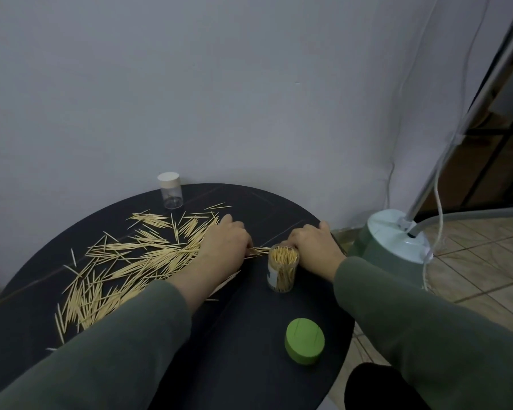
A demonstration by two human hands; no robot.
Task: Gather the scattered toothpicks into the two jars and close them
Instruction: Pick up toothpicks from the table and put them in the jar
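Many pale wooden toothpicks [125,261] lie scattered over the left half of a round black table [249,365]. My left hand [224,247] rests on their right edge, fingers curled around a small bundle of toothpicks [259,250] that pokes out toward the right. An open clear jar [282,269], packed with upright toothpicks, stands just right of it. My right hand [314,247] sits behind and beside that jar, touching its rim. Its green lid [304,341] lies near the table's front. A second clear jar [170,190] with a white cap stands closed at the back, nearly empty.
A grey wall stands directly behind the table. To the right, on a tiled floor, is a green and white appliance base [397,241] with a slanted pole, hose and cables. A dark shape [376,389] lies below the table's front right edge.
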